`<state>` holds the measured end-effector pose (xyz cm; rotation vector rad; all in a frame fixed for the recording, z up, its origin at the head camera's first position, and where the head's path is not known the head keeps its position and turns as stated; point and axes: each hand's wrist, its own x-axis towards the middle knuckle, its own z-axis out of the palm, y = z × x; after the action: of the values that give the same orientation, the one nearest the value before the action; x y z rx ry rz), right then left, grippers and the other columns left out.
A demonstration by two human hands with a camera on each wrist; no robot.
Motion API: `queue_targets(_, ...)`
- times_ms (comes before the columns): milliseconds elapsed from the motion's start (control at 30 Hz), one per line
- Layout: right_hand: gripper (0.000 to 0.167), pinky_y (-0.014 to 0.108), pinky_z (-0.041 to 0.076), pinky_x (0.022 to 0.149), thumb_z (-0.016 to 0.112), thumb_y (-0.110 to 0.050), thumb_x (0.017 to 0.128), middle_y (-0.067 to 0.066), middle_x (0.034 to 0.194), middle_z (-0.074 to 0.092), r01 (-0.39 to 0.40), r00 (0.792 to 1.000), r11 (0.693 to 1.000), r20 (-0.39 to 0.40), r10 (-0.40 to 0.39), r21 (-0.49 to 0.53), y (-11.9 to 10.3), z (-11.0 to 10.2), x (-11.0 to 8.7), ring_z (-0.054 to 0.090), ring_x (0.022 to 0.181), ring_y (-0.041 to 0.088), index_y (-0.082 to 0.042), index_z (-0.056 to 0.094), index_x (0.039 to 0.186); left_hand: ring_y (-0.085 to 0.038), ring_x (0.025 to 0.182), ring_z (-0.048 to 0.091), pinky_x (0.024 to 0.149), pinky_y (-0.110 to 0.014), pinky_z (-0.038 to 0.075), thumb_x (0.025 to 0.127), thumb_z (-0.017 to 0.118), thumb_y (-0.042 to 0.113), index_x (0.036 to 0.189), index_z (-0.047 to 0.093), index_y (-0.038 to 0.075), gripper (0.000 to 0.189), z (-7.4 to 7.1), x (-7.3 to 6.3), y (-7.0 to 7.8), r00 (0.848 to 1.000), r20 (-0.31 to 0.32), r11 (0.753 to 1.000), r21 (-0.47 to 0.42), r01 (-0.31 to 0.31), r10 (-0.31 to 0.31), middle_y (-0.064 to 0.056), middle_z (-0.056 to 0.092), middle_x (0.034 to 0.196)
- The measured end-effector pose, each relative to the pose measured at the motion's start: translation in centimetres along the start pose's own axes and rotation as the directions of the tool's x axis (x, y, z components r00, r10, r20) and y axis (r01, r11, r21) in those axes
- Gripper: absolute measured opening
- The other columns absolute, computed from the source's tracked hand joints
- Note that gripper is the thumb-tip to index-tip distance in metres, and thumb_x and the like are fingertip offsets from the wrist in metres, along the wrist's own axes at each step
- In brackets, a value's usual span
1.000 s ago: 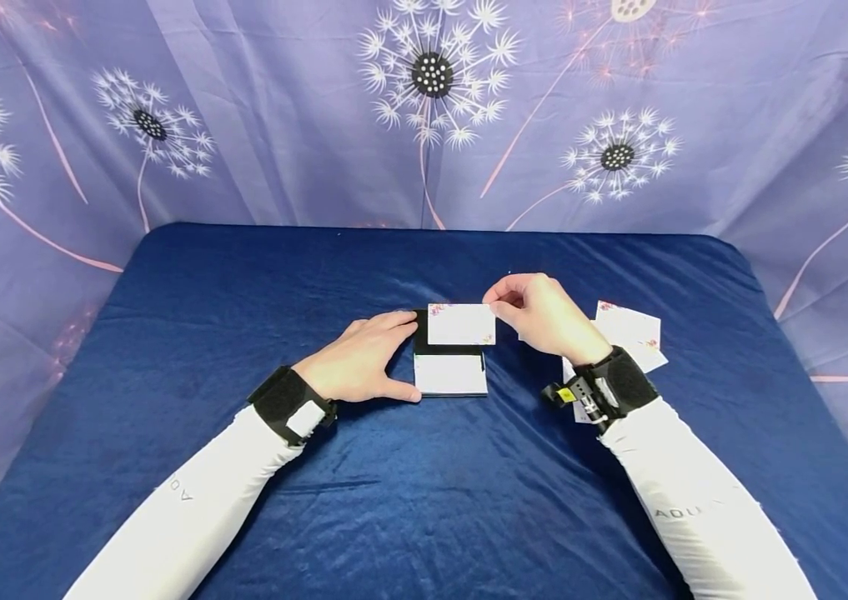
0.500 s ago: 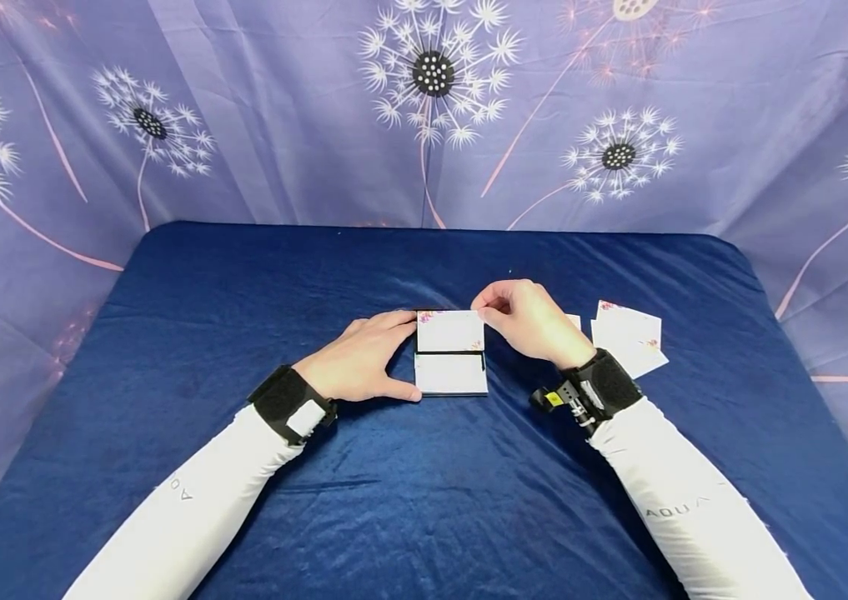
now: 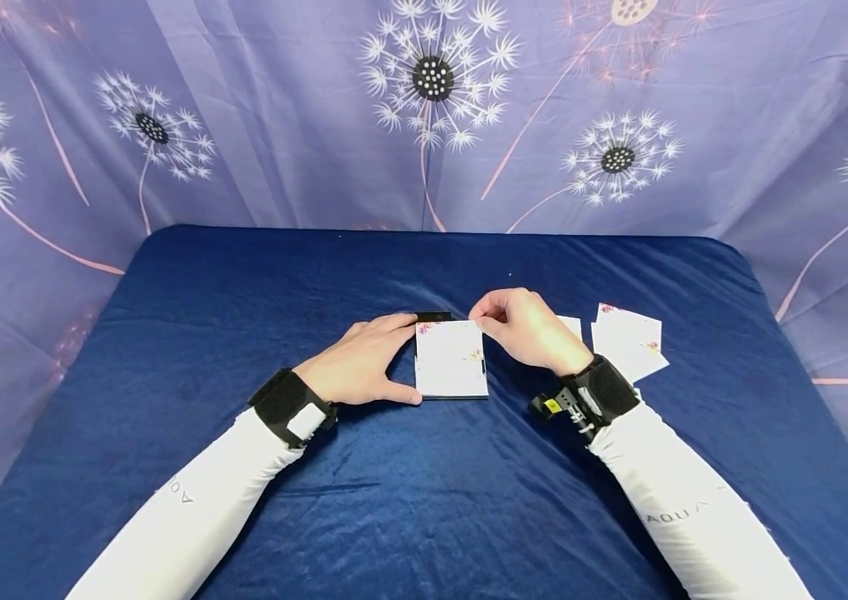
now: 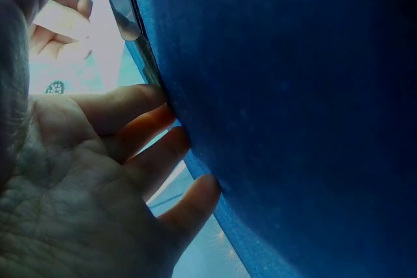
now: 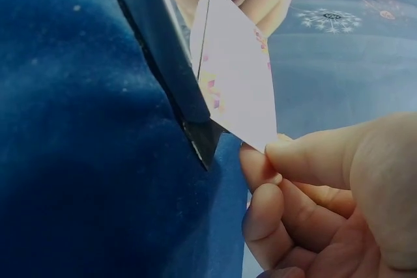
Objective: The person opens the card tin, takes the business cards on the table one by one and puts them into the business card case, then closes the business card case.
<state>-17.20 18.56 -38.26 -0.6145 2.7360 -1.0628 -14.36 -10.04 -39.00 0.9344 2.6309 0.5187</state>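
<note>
My right hand (image 3: 532,333) pinches a white card (image 5: 238,76) with floral print by its far right corner, between thumb and index finger. In the right wrist view the card slants down to the metal-sided card case (image 5: 163,37), its near edge at the mouth. The case lies unfolded on the table, its black lid (image 3: 434,317) away from me and mostly covered by the card in the head view. My left hand (image 3: 359,362) rests along the case's left side, fingers extended, thumb at the near corner and index fingertip at the lid.
Several loose white cards (image 3: 626,342) lie in an overlapping spread to the right, partly behind my right wrist. A dark blue cloth (image 3: 393,500) covers the table. Behind its far edge hangs a purple curtain (image 3: 281,125) with dandelion print.
My right hand has brought the card left, then toward me, from over the lid to overlapping the cards in the case. My left hand has stayed in place.
</note>
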Motion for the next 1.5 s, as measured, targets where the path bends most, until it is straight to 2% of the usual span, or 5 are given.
queue_targets(300,0.013,0.037,0.049,0.075,0.065,-0.011,0.106,0.001,0.092,0.074,0.001,1.0,1.0,0.024,-0.001,-0.01,-0.2,0.5,-0.5,0.062,0.079,0.018,-0.009,0.078,0.105,-0.028,0.159,0.026,0.123,-0.055,0.026,0.087,0.083,0.058,0.164,0.039,0.005,0.104,0.1,-0.1,0.1,1.0,-0.001,1.0,0.007,0.012,-0.012,-0.013,0.031,0.172)
queue_targets(600,0.011,0.036,0.048,0.072,0.068,-0.009,0.103,-0.002,0.089,0.073,-0.002,1.0,0.999,0.028,0.003,-0.032,-0.3,0.7,-1.1,0.061,0.076,0.016,-0.01,0.079,0.103,-0.028,0.159,0.024,0.124,-0.054,0.026,0.088,0.081,0.06,0.164,0.036,0.001,0.106,0.1,-0.1,0.1,1.0,0.012,1.0,0.016,0.023,-0.023,-0.012,0.029,0.172)
queue_targets(900,0.012,0.031,0.047,0.065,0.068,-0.009,0.101,-0.005,0.083,0.071,0.023,0.999,1.0,0.039,-0.022,-0.022,-0.1,1.1,-1.5,0.059,0.068,0.013,-0.011,0.079,0.099,-0.029,0.159,0.025,0.124,-0.054,0.025,0.088,0.081,0.059,0.164,0.036,0.0,0.106,-0.1,-0.2,0.2,1.0,0.007,1.0,0.021,0.02,-0.02,-0.012,0.03,0.172)
queue_targets(1200,0.011,0.033,0.049,0.069,0.069,-0.006,0.1,-0.005,0.084,0.071,0.055,0.996,0.998,0.064,-0.054,-0.013,-0.3,1.3,-1.8,0.06,0.072,0.013,-0.01,0.079,0.099,-0.03,0.159,0.026,0.123,-0.055,0.027,0.088,0.082,0.057,0.163,0.037,-0.002,0.106,0.0,-0.2,0.2,1.0,-0.002,1.0,0.02,0.007,-0.007,-0.014,0.031,0.171)
queue_targets(1500,0.012,0.033,0.048,0.068,0.069,-0.003,0.099,-0.005,0.081,0.068,0.089,0.993,0.996,0.079,-0.087,-0.03,-0.3,1.2,-2.2,0.059,0.069,0.013,-0.011,0.079,0.097,-0.03,0.159,0.026,0.123,-0.055,0.026,0.087,0.082,0.057,0.163,0.037,-0.002,0.106,0.0,-0.2,0.2,1.0,-0.008,1.0,0.021,0.0,0.001,-0.014,0.032,0.171)
